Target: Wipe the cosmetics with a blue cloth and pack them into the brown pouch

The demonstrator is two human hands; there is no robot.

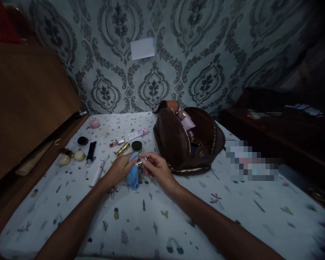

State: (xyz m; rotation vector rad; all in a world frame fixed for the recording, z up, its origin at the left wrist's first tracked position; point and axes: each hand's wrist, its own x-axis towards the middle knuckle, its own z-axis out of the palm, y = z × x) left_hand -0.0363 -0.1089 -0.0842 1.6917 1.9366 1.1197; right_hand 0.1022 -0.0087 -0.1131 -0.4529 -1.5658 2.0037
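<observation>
My left hand (121, 169) is closed around a blue cloth (133, 176), which hangs down toward the patterned sheet. My right hand (157, 167) pinches a small silver-tipped cosmetic item (139, 162) against the cloth. Both hands meet just in front of an open brown toiletry bag (178, 144) that holds a pink packet and other items. A gold lipstick (122, 148) and a dark round jar (137, 145) lie just beyond my hands.
Several cosmetics lie on the white printed sheet (195, 216): a pink tube (137, 133), a black tube (91, 151), a white tube (98, 172), round compacts (79, 155) and a pink sponge (94, 123). A wooden board (27, 104) leans at left. Dark furniture (273, 126) stands right.
</observation>
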